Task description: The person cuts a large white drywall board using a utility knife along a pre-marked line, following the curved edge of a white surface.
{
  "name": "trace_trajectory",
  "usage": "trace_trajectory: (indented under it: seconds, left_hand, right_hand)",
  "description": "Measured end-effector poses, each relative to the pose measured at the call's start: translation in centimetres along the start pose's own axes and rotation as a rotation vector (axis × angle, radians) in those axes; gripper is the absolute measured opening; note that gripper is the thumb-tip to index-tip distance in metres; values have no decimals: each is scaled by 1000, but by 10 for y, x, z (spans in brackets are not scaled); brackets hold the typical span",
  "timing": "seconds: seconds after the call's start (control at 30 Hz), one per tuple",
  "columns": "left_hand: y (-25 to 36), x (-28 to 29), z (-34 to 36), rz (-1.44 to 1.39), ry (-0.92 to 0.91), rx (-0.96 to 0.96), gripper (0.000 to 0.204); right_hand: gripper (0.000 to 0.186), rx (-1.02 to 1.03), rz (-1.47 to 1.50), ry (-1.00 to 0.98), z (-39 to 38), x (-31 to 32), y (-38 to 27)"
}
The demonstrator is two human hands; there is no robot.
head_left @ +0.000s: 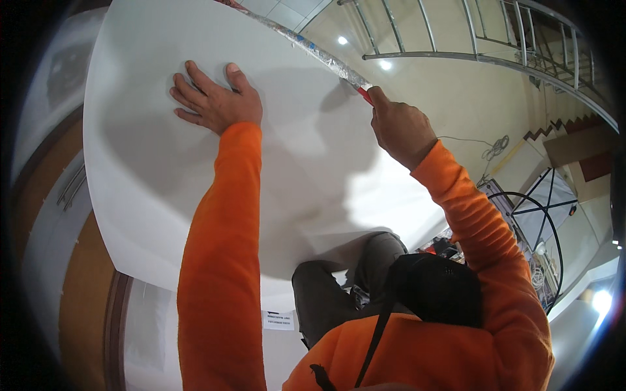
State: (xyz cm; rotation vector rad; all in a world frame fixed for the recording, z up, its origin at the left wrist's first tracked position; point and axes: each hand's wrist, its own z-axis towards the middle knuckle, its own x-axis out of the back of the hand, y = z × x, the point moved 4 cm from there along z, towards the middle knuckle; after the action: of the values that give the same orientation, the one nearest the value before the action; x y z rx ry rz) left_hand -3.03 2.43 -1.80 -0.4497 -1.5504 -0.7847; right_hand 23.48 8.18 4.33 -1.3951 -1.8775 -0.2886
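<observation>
A large white sheet or panel (150,208) fills the middle of the head view. Pressed flat on its upper part is my left hand (222,101), fingers spread and holding nothing. A narrow, silvery strip with stains (313,52) runs slantwise along the sheet's far right edge. Where that strip ends, my right hand (404,130) is closed around a red-handled tool (364,95), which looks like a utility knife. Its dark tip points toward the strip and the sheet's edge. Most of the handle is hidden in my fist.
Metal railings like a ladder or scaffold (450,57) stand at the upper right. Below them lies a coiled cable (497,148). A black hoop (558,241) and clutter are at the right. Brown wooden panels (78,293) line the left side. My bent knees (326,300) are near the sheet.
</observation>
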Motion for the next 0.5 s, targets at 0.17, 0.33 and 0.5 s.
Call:
trace_trajectory:
  seconds: [0.17, 0.33, 0.5]
  left_hand:
    - [3, 1, -2, -19, -1, -6, 73]
    - [8, -1, -2, -34, -2, -13, 73]
    - [-1, -3, -3, 34, 50, -5, 71]
  right_hand:
    - [28, 70, 82, 128, 21, 24, -18]
    - [27, 34, 33, 73, 22, 11, -13]
    - [30, -26, 32, -31, -1, 1, 2]
